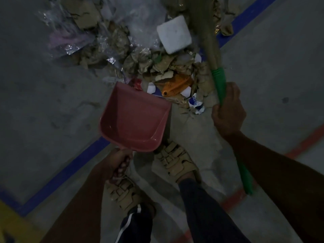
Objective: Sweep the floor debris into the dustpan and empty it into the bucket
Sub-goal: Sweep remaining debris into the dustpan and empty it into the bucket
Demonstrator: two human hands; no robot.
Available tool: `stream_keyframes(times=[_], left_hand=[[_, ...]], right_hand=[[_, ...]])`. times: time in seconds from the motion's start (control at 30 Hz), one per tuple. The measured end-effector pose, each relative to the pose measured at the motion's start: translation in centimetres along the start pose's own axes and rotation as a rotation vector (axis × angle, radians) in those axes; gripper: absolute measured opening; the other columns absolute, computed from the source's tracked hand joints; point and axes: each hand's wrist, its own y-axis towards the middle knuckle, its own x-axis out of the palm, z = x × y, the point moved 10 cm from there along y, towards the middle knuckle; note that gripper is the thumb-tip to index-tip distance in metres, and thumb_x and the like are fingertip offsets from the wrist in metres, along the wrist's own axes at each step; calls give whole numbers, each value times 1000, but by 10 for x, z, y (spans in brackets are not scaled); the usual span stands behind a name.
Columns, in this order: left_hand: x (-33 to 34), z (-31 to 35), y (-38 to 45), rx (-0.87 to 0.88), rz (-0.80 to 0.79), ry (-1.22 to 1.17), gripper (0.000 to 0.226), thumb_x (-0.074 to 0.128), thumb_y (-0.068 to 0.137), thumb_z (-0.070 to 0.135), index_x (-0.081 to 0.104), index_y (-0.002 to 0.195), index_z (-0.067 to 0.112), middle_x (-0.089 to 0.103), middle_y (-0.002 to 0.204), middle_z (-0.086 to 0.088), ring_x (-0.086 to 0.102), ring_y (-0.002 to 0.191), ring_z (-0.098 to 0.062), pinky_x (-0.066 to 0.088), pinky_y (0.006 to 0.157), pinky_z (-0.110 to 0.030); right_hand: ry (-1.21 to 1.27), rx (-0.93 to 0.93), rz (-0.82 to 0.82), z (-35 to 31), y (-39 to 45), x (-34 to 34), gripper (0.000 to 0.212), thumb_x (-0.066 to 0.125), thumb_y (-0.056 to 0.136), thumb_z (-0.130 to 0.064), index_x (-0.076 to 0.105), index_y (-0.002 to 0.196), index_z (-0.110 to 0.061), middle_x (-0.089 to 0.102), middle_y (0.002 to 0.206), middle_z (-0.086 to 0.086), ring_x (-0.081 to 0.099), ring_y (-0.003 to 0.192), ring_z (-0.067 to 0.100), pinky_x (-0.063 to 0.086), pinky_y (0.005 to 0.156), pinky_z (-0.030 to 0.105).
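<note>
A pink dustpan tilts toward the floor, its open lip at the near edge of a debris pile. My left hand grips the dustpan's handle from below. My right hand grips the green handle of a broom, whose straw head reaches up over the right side of the pile. The pile holds torn brown cardboard, clear plastic wrap, a white foam block, an orange plastic piece and crumpled white and blue paper. The dustpan's tray looks empty. No bucket is in view.
The floor is grey concrete with blue tape lines and a red line. My two feet in tan sandals stand just behind the dustpan. A yellow strip shows at the lower left corner.
</note>
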Motion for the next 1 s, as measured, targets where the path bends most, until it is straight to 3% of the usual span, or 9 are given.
stream_keyframes(times=[0.17, 0.3, 0.4, 0.5, 0.6, 0.8, 1.0], left_hand=[[-5, 6, 9, 1, -9, 28, 45, 52, 87, 15, 42, 43, 19, 30, 45, -3, 22, 33, -12, 19, 44, -17], [-1, 28, 10, 62, 3, 61, 49, 53, 87, 12, 44, 40, 21, 30, 45, -2, 23, 35, -13, 19, 42, -18], [11, 48, 10, 105, -16, 68, 53, 53, 89, 11, 44, 39, 22, 29, 47, -2, 22, 38, -13, 19, 43, -20], [18, 54, 14, 98, -7, 51, 46, 53, 91, 15, 44, 47, 18, 29, 48, -2, 22, 37, -13, 19, 44, -21], [25, 44, 18, 44, -7, 29, 37, 53, 91, 20, 42, 56, 17, 30, 47, -1, 23, 35, -14, 18, 45, -21], [31, 42, 19, 64, -5, 21, 40, 52, 93, 22, 42, 54, 18, 31, 46, 0, 23, 36, -13, 19, 45, -19], [23, 43, 25, 70, 14, 42, 35, 55, 88, 21, 44, 55, 17, 32, 47, -1, 24, 36, -14, 20, 46, -21]], right_hand=[[-120, 11, -84, 21, 23, 19, 77, 60, 85, -13, 25, 153, -12, 25, 160, 7, 57, 102, 38, 50, 77, 44], [-60, -84, -168, 14, -11, 37, 81, 62, 82, -10, 25, 155, -11, 29, 160, 11, 58, 110, 38, 54, 82, 45], [24, -132, -239, 6, -49, 48, 79, 62, 82, -14, 29, 154, -13, 34, 158, 9, 61, 108, 34, 56, 77, 41], [64, -141, -214, -3, -73, 46, 76, 59, 77, -19, 37, 149, -13, 42, 152, 9, 65, 100, 33, 56, 68, 38], [103, -98, -146, 2, -74, 36, 74, 62, 78, -17, 37, 147, -14, 43, 149, 6, 63, 101, 31, 55, 69, 36], [99, 42, 30, 38, -31, 7, 74, 62, 81, -14, 32, 148, -18, 37, 151, 0, 60, 105, 30, 53, 72, 39], [-51, 12, -98, 66, -5, 24, 77, 59, 81, -16, 27, 150, -18, 31, 155, 3, 59, 96, 37, 52, 72, 44]])
